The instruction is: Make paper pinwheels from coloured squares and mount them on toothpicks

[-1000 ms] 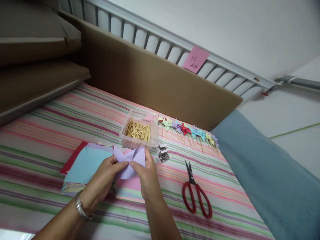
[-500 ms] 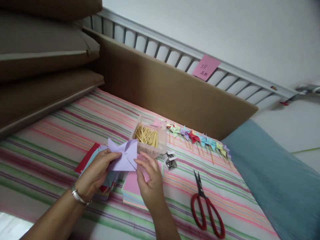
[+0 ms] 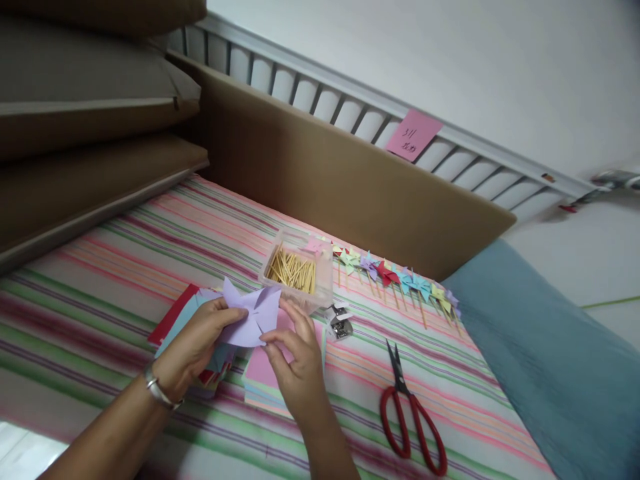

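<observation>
The left hand point(image 3: 199, 337) pinches purple paper point(image 3: 257, 312) by one side while the right hand point(image 3: 299, 363) pinches a corner.

1 pale purple slit sheet point(image 3: 254, 323): smooth, matt paper. 1 translucent rectangular box point(image 3: 325, 283): plastic. Red-handled scissors point(image 3: 401, 383): dark metal blades. Multicoloured striped cover point(image 3: 357, 377): matt cloth.

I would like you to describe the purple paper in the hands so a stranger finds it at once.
On the striped cloth, find the clear box of sticks. Nearer the viewer, the left hand holds the purple paper and the right hand touches it. Unlike the stacked sheets below, it is raised, with a notched top.
</observation>
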`<state>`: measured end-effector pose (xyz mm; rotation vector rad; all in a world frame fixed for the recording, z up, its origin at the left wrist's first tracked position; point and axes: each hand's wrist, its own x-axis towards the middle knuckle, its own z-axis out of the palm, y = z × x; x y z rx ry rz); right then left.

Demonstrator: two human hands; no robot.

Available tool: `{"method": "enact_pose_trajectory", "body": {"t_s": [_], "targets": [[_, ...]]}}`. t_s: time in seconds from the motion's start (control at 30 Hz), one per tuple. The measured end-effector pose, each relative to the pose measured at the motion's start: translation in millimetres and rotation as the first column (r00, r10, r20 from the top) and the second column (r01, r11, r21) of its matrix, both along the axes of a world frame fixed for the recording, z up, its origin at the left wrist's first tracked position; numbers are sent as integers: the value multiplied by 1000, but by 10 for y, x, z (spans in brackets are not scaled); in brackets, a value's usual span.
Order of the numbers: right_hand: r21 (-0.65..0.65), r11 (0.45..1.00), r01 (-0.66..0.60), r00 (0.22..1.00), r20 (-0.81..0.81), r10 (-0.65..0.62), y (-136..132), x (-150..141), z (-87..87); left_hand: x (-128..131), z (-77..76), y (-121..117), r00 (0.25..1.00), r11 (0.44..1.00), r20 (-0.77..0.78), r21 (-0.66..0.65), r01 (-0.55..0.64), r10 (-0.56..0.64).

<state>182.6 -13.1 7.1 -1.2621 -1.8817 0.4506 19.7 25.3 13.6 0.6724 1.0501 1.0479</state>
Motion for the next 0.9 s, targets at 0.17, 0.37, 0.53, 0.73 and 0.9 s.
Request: {"method": "enact_pose_trajectory", "body": {"t_s": [0.17, 0.37, 0.53, 0.73, 0.9], "targets": [[-85, 996, 40, 996, -75, -46, 10, -5, -1, 60, -12, -38, 1000, 1000, 14, 6, 7, -7], [-117, 988, 98, 993, -57, -105, 2, -26, 6, 163, -43, -87, 999, 999, -12, 25, 45, -45], [-113, 981, 159, 987, -10, -161, 6, -28, -1, 219, -70, -103, 998, 998, -32, 35, 61, -59], [-114, 976, 188, 982, 32, -185, 0, -35, -4, 224, -72, -106, 997, 997, -32, 39, 69, -68], [-119, 973, 197, 980, 39, -194, 8, -43, -3, 224, -81, -105, 996, 996, -17, 32, 87, -86]]}}
